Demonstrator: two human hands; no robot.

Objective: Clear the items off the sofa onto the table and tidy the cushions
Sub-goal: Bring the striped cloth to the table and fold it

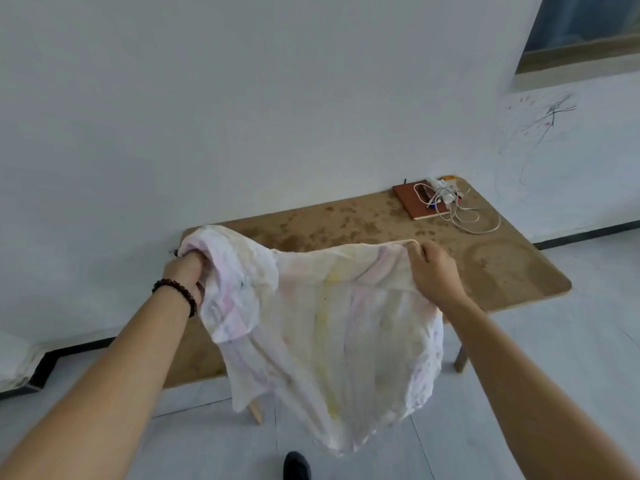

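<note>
I hold a thin white cloth (325,327) with faint pink and yellow marks, spread out in front of me above the near edge of a low brown table (381,223). My left hand (187,268), with a dark bead bracelet at the wrist, grips one bunched top corner. My right hand (433,268) pinches the other top edge. The cloth hangs down past the table's front edge toward the floor. No sofa or cushions are in view.
On the table's far right lie a brown notebook (412,202), a white cable (464,216) and small items heaped on it. A white wall stands behind the table. My dark shoe (296,465) is on the pale tiled floor. A window (581,29) is at upper right.
</note>
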